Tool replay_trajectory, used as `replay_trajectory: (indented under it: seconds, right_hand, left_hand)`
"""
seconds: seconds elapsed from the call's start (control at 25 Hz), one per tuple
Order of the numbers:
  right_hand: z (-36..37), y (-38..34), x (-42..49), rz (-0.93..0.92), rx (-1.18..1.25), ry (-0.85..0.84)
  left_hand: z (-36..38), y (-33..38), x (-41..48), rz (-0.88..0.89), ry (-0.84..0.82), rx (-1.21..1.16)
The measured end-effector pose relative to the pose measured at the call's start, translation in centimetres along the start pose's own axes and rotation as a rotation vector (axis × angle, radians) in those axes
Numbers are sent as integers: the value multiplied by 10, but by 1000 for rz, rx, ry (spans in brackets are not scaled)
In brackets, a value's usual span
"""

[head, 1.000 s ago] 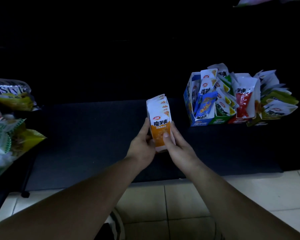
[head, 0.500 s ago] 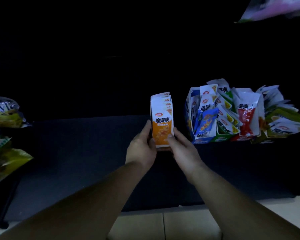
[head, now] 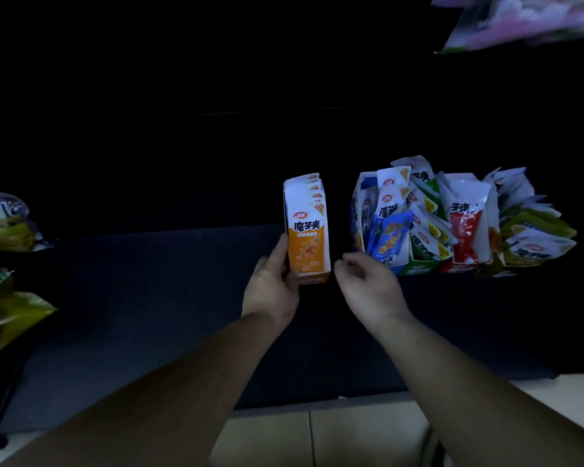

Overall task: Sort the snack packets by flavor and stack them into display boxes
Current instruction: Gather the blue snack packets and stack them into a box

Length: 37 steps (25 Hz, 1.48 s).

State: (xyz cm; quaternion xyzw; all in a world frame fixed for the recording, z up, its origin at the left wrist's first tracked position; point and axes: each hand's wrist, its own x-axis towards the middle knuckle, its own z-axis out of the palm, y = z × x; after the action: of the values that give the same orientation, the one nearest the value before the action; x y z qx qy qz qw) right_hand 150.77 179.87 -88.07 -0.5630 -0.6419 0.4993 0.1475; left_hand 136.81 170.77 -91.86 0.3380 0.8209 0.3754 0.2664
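Right hand [head: 368, 284] let go; orange box [head: 307, 237] upright.

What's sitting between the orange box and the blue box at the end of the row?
Only the right hand: it hovers low in the gap between the orange box and the blue box, fingers loosely curled, holding nothing. Nothing else shows on the dark surface there. The left hand grips the orange box.

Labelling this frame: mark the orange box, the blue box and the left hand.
orange box [head: 314, 280], head view, bottom front edge.
blue box [head: 355, 217], head view, left wall.
left hand [head: 272, 288], head view, back of hand.
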Motion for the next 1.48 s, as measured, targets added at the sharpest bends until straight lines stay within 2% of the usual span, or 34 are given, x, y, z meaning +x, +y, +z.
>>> replay_trajectory:
  seconds: [0.12, 0.16, 0.28, 0.32, 0.52, 0.88, 1.0, 1.12, 1.2, 1.48]
  right_hand:
    - [-26, 18, -4, -160, -343, 218]
    - [-33, 25, -4, -190, -431, 197]
    - [-44, 34, 0, -155, -500, -111]
    - [-45, 35, 3, -143, -520, -164]
    - [-38, 24, -9, -123, -714, -198]
    - [-18, 36, -117, -51, -611, -477]
    - [-15, 34, -137, -40, -617, -536]
    - [-21, 28, -151, 47, -599, -593]
    - [-34, 22, -159, 102, -542, -588]
    - [-85, -34, -178, -24, -291, -467]
  left_hand:
    - [5, 13, -19, 67, 82, 64]
    - [8, 18, -25, 93, 62, 63]
    - [17, 31, -35, 114, -23, 25]
    - [20, 36, -36, 97, -41, 6]
    - [16, 46, -50, 44, -97, 33]
    - [-20, 40, -115, -39, -236, 140]
    - [-38, 46, -126, -11, -276, 197]
    - [-55, 59, -129, 70, -290, 247]
    - [-59, 69, -130, 133, -314, 306]
    - [-40, 84, -127, 284, -457, 405]
